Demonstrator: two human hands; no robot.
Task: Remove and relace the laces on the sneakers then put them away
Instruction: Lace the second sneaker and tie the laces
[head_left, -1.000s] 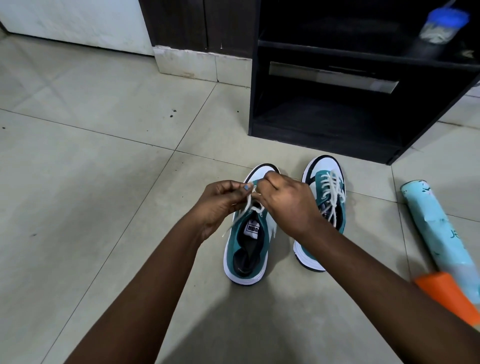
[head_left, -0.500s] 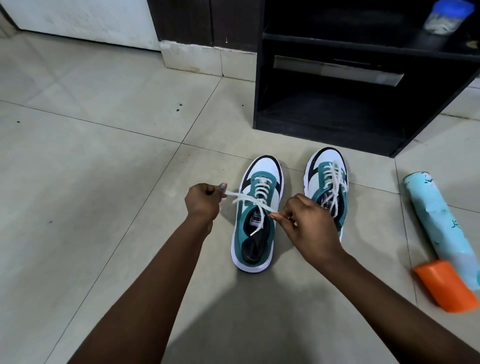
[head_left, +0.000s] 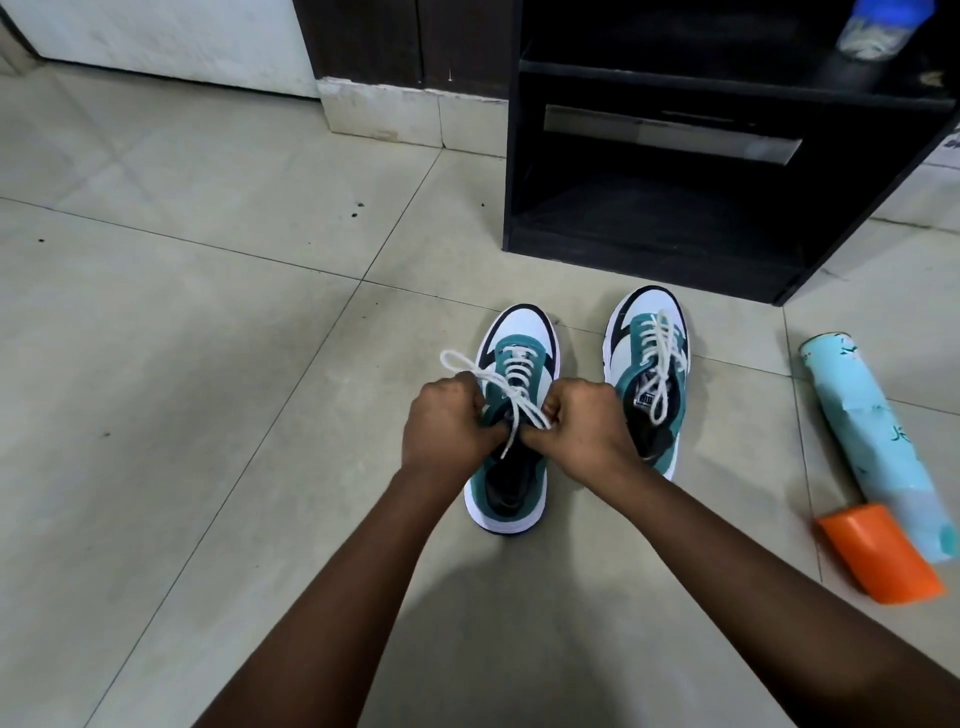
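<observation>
two sneakers on tiled floor before dark shelf unit (head_left: 675, 171): right sneaker (head_left: 647, 364) laced and tied, left sneaker (head_left: 511, 421) laced, bow in progress. left hand (head_left: 449, 421) and right hand (head_left: 584, 421) both curled, pinching white lace (head_left: 511, 400) over tongue. judged remaining: finishing knot, storing pair.

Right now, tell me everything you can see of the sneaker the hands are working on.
The left sneaker stands upright on the tiled floor, toe pointing toward the black cabinet. It has a white toe, teal panels, black trim, a white sole and a dark inside. Its white lace is threaded through the eyelets. The left hand and right hand each pinch the lace above the tongue, with a loop sticking out beyond the left hand. Beside it stands the right sneaker, not touching.
</observation>
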